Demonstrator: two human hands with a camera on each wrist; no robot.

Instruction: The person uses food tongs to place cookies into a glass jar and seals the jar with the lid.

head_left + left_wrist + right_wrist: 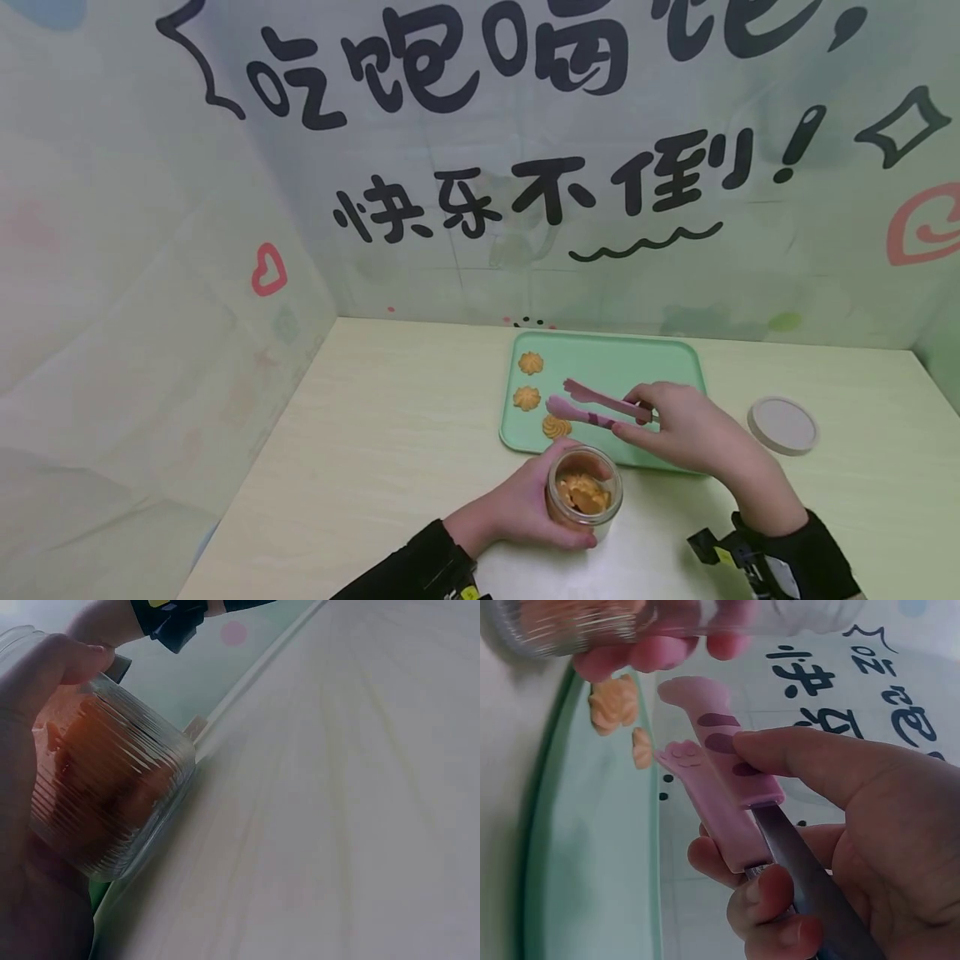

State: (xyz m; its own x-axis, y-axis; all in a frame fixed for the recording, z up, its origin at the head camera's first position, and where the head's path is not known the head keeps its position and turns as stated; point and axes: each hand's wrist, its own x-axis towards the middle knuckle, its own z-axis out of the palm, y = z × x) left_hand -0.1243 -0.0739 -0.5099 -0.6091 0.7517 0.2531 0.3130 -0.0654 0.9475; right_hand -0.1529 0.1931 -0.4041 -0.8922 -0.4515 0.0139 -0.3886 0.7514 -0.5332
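My left hand (pixel 536 500) grips a ribbed glass jar (pixel 585 492) with golden cookies (pixel 583 493) inside, its mouth uncovered. In the left wrist view the jar (pixel 112 780) is tilted, with fingers wrapped round it. My right hand (pixel 686 425) holds pink paw-tipped tongs (pixel 592 408), thumb on one arm and fingers on the other. The tong tips are apart with nothing between them, over the green tray (pixel 637 358). Along the tray's left side lie a top cookie (pixel 531 362), a middle cookie (pixel 527 398) and a swirled cookie (pixel 557 427) close to the tong tips.
A round whitish lid (pixel 783 425) lies on the pale table (pixel 405 417), right of the tray. Behind the table stands a printed backdrop (pixel 450 275) with large dark lettering, and another panel (pixel 150 333) rises at the left.
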